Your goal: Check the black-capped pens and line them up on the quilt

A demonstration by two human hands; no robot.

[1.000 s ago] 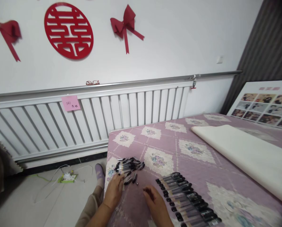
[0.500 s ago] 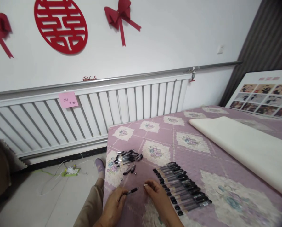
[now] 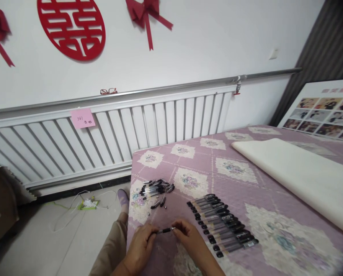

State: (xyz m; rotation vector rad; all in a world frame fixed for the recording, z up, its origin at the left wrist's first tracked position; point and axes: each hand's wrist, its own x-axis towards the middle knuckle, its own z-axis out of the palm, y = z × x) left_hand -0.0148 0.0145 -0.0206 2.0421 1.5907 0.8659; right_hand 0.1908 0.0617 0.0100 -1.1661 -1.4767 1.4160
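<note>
Near the front left of the bed, my left hand (image 3: 141, 244) is closed round a pen (image 3: 164, 230) with a dark grip section, which points right. My right hand (image 3: 191, 237) pinches a small pale piece (image 3: 173, 229), perhaps a tip cone, at the pen's front end; the fingers partly hide it. Beyond my hands lies a loose pile of pen parts (image 3: 157, 188), dark and clear. A few separate dark pieces (image 3: 162, 201) sit on its near side. To the right of my right hand, several capped pens (image 3: 227, 224) lie side by side in a slanting row.
A purple flowered cover (image 3: 194, 211) spreads under everything. A folded cream sheet (image 3: 292, 172) lies at right, a photo board (image 3: 320, 111) behind it. Along the wall runs a white radiator (image 3: 160, 126). A power strip (image 3: 88, 204) with cables lies on the floor.
My right hand has moved slightly left with the pale piece, and the pen has shifted right to meet it. The gap between them has closed. The view has tilted a little.
</note>
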